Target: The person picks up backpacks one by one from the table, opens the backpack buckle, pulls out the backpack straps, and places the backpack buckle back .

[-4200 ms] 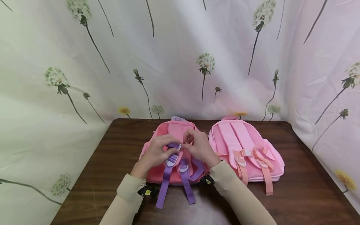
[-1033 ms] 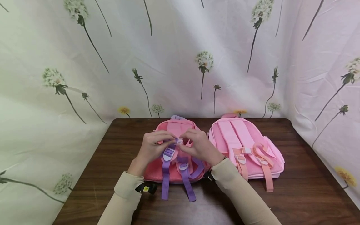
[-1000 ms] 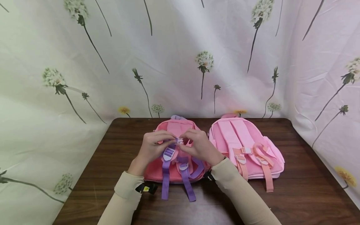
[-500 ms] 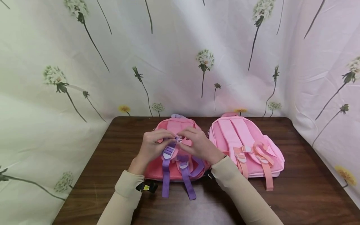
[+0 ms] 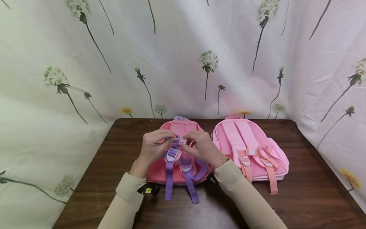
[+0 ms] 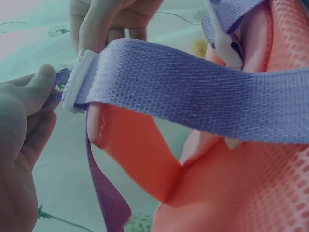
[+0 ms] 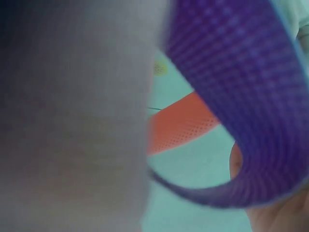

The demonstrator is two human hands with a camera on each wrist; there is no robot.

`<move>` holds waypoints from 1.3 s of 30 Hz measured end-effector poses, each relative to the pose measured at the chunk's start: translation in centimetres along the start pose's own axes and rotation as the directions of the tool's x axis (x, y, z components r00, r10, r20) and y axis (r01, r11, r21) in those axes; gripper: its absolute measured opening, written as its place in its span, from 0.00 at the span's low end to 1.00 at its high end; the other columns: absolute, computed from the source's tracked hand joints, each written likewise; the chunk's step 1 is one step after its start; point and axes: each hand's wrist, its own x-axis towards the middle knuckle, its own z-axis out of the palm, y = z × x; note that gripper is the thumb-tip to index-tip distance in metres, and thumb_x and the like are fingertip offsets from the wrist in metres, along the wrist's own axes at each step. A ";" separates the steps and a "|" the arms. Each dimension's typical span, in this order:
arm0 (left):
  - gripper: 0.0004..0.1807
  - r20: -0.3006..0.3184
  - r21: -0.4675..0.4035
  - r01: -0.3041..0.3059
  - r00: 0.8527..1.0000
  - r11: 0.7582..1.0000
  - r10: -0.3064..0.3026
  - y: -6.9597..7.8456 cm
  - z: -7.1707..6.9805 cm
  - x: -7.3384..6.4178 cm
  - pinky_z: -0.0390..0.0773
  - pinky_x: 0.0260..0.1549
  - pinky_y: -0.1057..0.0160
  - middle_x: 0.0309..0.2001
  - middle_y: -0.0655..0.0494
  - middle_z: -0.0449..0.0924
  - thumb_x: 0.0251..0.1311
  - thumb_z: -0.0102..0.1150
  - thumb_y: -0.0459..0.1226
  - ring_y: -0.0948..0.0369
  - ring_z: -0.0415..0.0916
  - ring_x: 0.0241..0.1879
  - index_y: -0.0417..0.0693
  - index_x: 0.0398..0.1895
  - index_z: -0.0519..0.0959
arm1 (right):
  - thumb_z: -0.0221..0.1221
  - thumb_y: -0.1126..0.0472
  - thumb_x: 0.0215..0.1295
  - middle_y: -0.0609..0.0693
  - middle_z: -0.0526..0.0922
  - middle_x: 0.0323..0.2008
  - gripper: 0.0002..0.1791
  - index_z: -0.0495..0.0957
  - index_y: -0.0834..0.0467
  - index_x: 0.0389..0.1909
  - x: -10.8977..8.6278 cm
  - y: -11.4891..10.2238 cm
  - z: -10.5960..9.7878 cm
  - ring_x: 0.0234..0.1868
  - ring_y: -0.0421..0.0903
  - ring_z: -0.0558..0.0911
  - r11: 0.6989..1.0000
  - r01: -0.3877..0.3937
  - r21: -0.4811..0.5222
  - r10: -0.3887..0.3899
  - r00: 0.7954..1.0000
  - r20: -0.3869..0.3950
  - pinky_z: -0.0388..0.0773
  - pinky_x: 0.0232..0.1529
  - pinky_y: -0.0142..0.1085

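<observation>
In the head view, a coral-pink backpack (image 5: 160, 170) lies on the table with its purple straps (image 5: 169, 181) facing up. My left hand (image 5: 151, 148) pinches a short piece of purple webbing above a white strap adjuster (image 5: 172, 155). Beside it, my right hand (image 5: 204, 148) has thumb and index finger at a small white pronged buckle (image 5: 183, 140), which sits between both hands. The left wrist view shows a wide purple strap (image 6: 169, 82) and a white plastic fitting (image 6: 79, 79). Pale sleeve and purple webbing (image 7: 241, 82) cover much of the right wrist view.
A lighter pink backpack (image 5: 228, 136) with orange straps (image 5: 273, 181) and its chest buckle (image 5: 251, 152) fastened lies to the right. Both bags rest on a dark wooden table (image 5: 114, 165). A flower-print curtain (image 5: 177, 63) hangs behind.
Over these seconds the purple strap has straightened and my left hand has moved up. Since half a second ago, its fingertips have drawn slightly left, exposing more purple webbing beside the white buckle.
</observation>
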 end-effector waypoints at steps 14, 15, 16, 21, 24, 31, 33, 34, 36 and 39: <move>0.56 0.233 0.069 0.488 0.840 0.870 -0.490 -0.2 0.4 -0.4 0.83 0.56 0.48 0.63 0.46 0.82 0.48 0.86 0.38 0.53 0.83 0.55 0.56 0.80 0.62 | 0.74 0.64 0.62 0.49 0.86 0.32 0.09 0.87 0.61 0.41 0.7 -0.1 -1.3 0.31 0.42 0.83 0.998 -0.038 -0.045 0.041 0.997 0.070 0.83 0.33 0.33; 0.56 0.246 0.097 0.516 0.816 0.851 -0.523 -0.1 0.5 -0.2 0.81 0.56 0.44 0.64 0.47 0.81 0.49 0.86 0.40 0.52 0.81 0.57 0.59 0.80 0.62 | 0.74 0.64 0.62 0.49 0.86 0.32 0.09 0.87 0.61 0.41 0.7 -0.1 -1.4 0.31 0.42 0.83 0.998 -0.047 -0.042 0.050 0.996 0.077 0.83 0.33 0.34; 0.55 0.257 0.118 0.537 0.796 0.835 -0.548 0.0 0.6 -0.1 0.80 0.57 0.41 0.65 0.48 0.80 0.49 0.86 0.41 0.50 0.80 0.59 0.61 0.79 0.63 | 0.74 0.64 0.62 0.48 0.86 0.32 0.09 0.87 0.61 0.42 0.8 -0.2 -1.5 0.31 0.41 0.83 0.998 -0.056 -0.041 0.060 0.995 0.085 0.83 0.33 0.34; 0.51 0.296 0.172 0.548 0.764 0.818 -0.574 0.2 0.7 0.7 0.73 0.64 0.34 0.69 0.51 0.73 0.49 0.85 0.40 0.47 0.75 0.66 0.64 0.76 0.66 | 0.74 0.64 0.63 0.49 0.87 0.33 0.09 0.87 0.60 0.42 1.0 -0.4 -1.7 0.32 0.41 0.83 0.996 -0.078 -0.034 0.081 0.990 0.115 0.85 0.34 0.37; 0.46 0.287 0.187 0.531 0.775 0.827 -0.562 0.3 0.7 0.8 0.70 0.65 0.32 0.69 0.51 0.75 0.51 0.84 0.38 0.47 0.75 0.66 0.60 0.73 0.70 | 0.74 0.64 0.63 0.50 0.87 0.34 0.09 0.87 0.61 0.42 1.1 -0.7 -1.8 0.33 0.42 0.84 0.996 -0.082 -0.032 0.085 0.989 0.119 0.85 0.35 0.37; 0.25 0.303 0.189 0.518 0.778 0.835 -0.551 0.7 0.9 -0.1 0.84 0.50 0.45 0.49 0.51 0.89 0.56 0.80 0.36 0.53 0.86 0.48 0.47 0.57 0.84 | 0.72 0.64 0.64 0.49 0.87 0.33 0.08 0.87 0.60 0.42 0.5 -1.1 -1.7 0.32 0.41 0.83 0.993 -0.112 -0.036 0.116 0.984 0.134 0.84 0.35 0.34; 0.18 0.294 0.192 0.506 0.788 0.841 -0.541 0.7 0.9 -0.3 0.84 0.48 0.45 0.43 0.54 0.90 0.56 0.80 0.36 0.55 0.86 0.45 0.46 0.49 0.87 | 0.73 0.64 0.63 0.48 0.87 0.32 0.08 0.87 0.60 0.41 0.5 -1.1 -1.6 0.32 0.41 0.83 0.994 -0.107 -0.038 0.111 0.986 0.127 0.84 0.35 0.35; 0.15 0.290 0.193 0.497 0.795 0.846 -0.533 0.6 0.9 -0.4 0.84 0.48 0.45 0.41 0.55 0.91 0.55 0.80 0.36 0.56 0.86 0.44 0.46 0.46 0.88 | 0.73 0.64 0.63 0.48 0.87 0.32 0.07 0.87 0.60 0.41 0.5 -1.1 -1.6 0.32 0.41 0.83 0.994 -0.102 -0.035 0.105 0.987 0.124 0.85 0.34 0.35; 0.12 0.285 0.191 0.475 0.811 0.859 -0.511 0.5 0.9 -0.4 0.83 0.46 0.44 0.37 0.57 0.90 0.55 0.80 0.35 0.57 0.84 0.40 0.47 0.42 0.88 | 0.73 0.64 0.63 0.47 0.86 0.31 0.07 0.87 0.60 0.40 0.5 -0.9 -1.6 0.31 0.41 0.83 0.996 -0.087 -0.034 0.091 0.989 0.116 0.85 0.34 0.36; 0.11 0.275 0.190 0.440 0.835 0.878 -0.478 0.3 1.0 -0.1 0.81 0.46 0.42 0.36 0.58 0.90 0.56 0.80 0.36 0.57 0.82 0.39 0.47 0.40 0.89 | 0.73 0.64 0.63 0.47 0.86 0.31 0.07 0.87 0.59 0.40 0.8 -0.7 -1.8 0.31 0.41 0.83 0.996 -0.085 -0.036 0.088 0.991 0.103 0.85 0.35 0.36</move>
